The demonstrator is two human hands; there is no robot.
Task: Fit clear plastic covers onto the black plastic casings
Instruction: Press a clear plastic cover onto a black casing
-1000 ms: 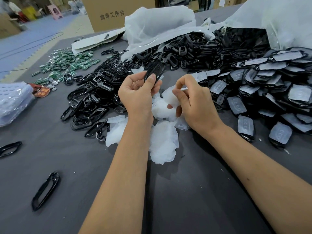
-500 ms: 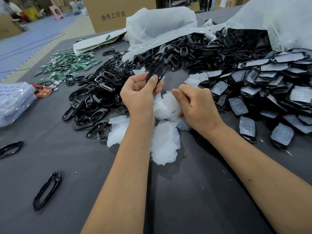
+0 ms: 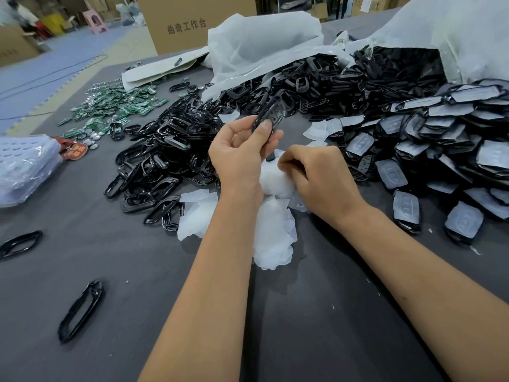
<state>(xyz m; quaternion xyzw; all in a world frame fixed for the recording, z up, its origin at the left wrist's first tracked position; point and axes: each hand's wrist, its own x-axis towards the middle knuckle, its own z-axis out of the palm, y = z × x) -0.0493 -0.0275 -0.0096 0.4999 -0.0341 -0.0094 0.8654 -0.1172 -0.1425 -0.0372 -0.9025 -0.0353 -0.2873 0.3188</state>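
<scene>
Probably factory workbench (heaped casings)

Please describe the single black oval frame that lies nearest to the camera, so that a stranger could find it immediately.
Start at the big heap of glossy black plastic frames left of the left hand, then move towards the camera across the grey table. There lies a lone narrow black oval plastic frame. Unlike the heaped ones, it touches nothing and lies nearest the bottom edge.
</scene>
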